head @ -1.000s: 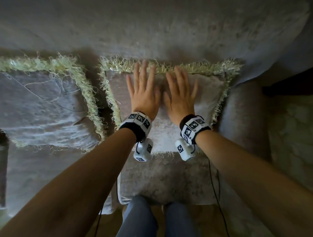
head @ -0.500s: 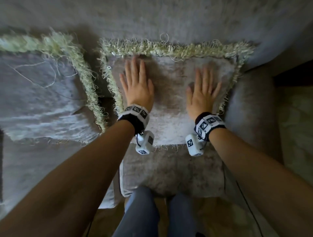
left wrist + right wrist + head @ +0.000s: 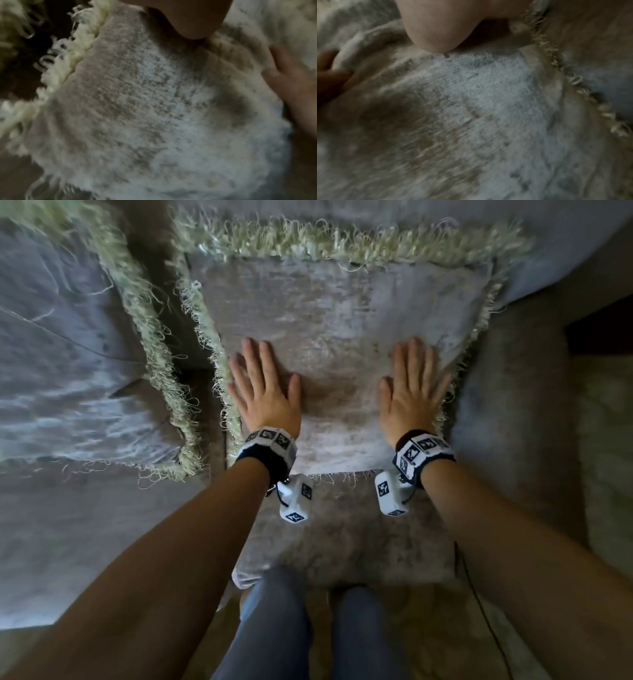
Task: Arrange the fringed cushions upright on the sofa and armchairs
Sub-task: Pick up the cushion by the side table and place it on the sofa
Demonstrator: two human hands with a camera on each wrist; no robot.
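Note:
A grey-beige cushion (image 3: 339,337) with pale green fringe leans upright against the sofa back. My left hand (image 3: 263,388) lies flat on its lower left part, fingers straight. Flat on the lower right part lies my right hand (image 3: 412,386). A second fringed cushion (image 3: 68,364) leans against the back to the left. In the left wrist view the cushion fabric (image 3: 154,108) fills the frame, with my left hand's heel (image 3: 192,20) at the top and my right hand (image 3: 295,83) at the right edge. The right wrist view shows the fabric (image 3: 479,101) and its fringe (image 3: 565,75).
The sofa seat (image 3: 342,542) lies below the cushion, the sofa back (image 3: 565,231) behind it. The armrest (image 3: 513,422) stands at the right, with a dark gap (image 3: 599,326) beyond it. My legs in blue trousers (image 3: 274,628) stand against the seat's front edge.
My hands have slid apart and downward over the cushion face, from side by side near its top to its lower corners. The view has moved closer to the cushion.

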